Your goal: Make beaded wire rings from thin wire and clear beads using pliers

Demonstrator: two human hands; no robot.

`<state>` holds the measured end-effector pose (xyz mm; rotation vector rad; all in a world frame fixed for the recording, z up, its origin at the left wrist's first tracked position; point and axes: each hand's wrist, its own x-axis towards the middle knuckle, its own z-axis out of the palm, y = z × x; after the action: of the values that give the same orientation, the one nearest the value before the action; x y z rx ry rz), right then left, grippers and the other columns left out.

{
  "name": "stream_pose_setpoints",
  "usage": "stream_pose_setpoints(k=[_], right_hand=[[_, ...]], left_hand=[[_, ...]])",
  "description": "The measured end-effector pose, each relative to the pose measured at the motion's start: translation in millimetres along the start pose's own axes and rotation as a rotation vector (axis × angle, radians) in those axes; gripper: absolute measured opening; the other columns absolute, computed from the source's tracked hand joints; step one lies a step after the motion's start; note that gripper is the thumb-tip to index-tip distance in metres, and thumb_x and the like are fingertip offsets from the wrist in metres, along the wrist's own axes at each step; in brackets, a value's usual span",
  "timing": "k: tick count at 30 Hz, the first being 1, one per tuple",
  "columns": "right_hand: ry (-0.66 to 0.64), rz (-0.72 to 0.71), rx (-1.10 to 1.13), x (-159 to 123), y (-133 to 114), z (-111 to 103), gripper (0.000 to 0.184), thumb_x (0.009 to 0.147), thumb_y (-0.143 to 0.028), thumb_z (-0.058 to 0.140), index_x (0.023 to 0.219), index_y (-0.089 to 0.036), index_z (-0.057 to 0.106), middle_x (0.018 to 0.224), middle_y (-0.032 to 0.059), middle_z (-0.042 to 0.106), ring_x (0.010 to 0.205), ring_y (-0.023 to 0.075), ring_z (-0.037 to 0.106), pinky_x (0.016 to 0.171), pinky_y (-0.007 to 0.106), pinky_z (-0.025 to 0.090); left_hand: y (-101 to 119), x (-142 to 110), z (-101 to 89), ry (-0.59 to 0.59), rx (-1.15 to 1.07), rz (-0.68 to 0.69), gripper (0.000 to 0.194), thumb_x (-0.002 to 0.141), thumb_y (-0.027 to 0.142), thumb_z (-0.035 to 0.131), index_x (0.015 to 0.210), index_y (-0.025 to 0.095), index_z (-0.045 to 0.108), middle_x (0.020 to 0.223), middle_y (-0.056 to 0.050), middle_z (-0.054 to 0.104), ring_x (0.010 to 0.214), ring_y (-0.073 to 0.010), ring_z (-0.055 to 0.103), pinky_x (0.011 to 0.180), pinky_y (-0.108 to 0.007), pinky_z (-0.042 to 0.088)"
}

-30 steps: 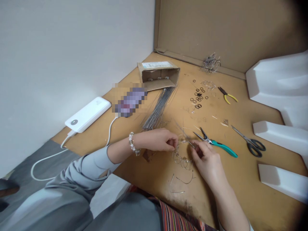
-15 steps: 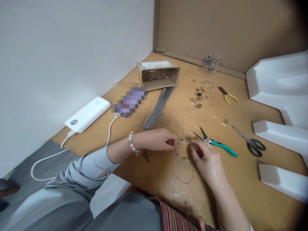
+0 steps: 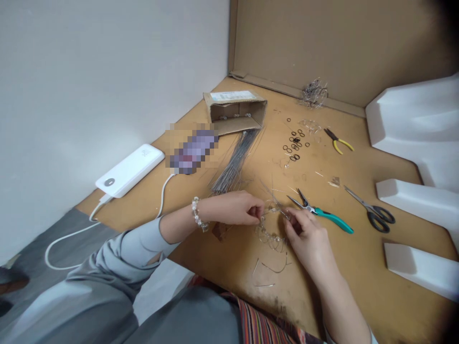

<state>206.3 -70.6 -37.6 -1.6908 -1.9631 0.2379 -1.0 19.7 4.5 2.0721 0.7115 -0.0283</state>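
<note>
A ring of looped thin wire with clear beads [image 3: 275, 240] hangs between my two hands, just above the table. My left hand [image 3: 248, 209], with a beaded bracelet [image 3: 197, 213] at its wrist, pinches the ring's left side. On the opposite side my right hand [image 3: 307, 234] is closed, its thumb and fingers pressed together on the wire ring. Loose wire ends [image 3: 271, 192] stick up beyond the right fingertips. Green-handled long-nose pliers [image 3: 319, 212] lie spread just past my right hand. Cut wire pieces [image 3: 274, 270] lie nearer my body.
Grey wires [image 3: 234, 165] lie bundled before an open cardboard box [image 3: 236, 126] with beads inside. Black rings [image 3: 294, 145], yellow-handled pliers [image 3: 339, 141] and scissors [image 3: 373, 211] are to the right, beside white foam pieces [image 3: 416, 196]. A power bank [image 3: 131, 169] is cabled to a blurred device [image 3: 193, 152].
Both hands keep their hold on the beaded wire ring with almost no movement. The whole view has shifted very slightly.
</note>
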Motion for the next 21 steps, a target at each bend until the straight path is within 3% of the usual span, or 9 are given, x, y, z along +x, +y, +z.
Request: stream_pose_setpoints(k=[6,12,21], right_hand=[[-0.021,0.028,0.092,0.4,0.8,-1.9,0.021,0.083,-0.022,0.053,0.099,-0.018,0.065,0.071,0.0022,0.059,0.063,0.0138,0.057,0.061,0.026,0.049],[-0.100,0.117,0.289,0.2,4.9,-8.1,0.025,0.081,-0.027,0.057,0.102,-0.018,0.065,0.076,0.0032,0.062,0.065,0.0137,0.059,0.060,0.026,0.049],[-0.120,0.109,0.337,0.5,1.8,-12.5,0.026,0.082,-0.024,0.054,0.105,-0.018,0.066,0.080,0.0049,0.061,0.071,0.0140,0.059,0.062,0.026,0.049]], left_hand=[[-1.3,1.0,2.9,0.045,-0.027,0.010,0.009,0.078,0.022,0.057,0.084,0.016,0.054,0.073,0.003,0.060,0.064,-0.0089,0.054,0.057,-0.019,0.037],[-3.1,2.7,6.6,0.050,-0.078,0.023,0.023,0.078,0.018,0.055,0.100,0.018,0.049,0.079,0.002,0.061,0.068,-0.0101,0.055,0.060,-0.021,0.039],[-2.4,5.9,12.0,0.115,-0.014,0.064,0.037,0.078,0.020,0.057,0.114,0.018,0.046,0.075,0.004,0.058,0.065,-0.0100,0.052,0.060,-0.020,0.037]])
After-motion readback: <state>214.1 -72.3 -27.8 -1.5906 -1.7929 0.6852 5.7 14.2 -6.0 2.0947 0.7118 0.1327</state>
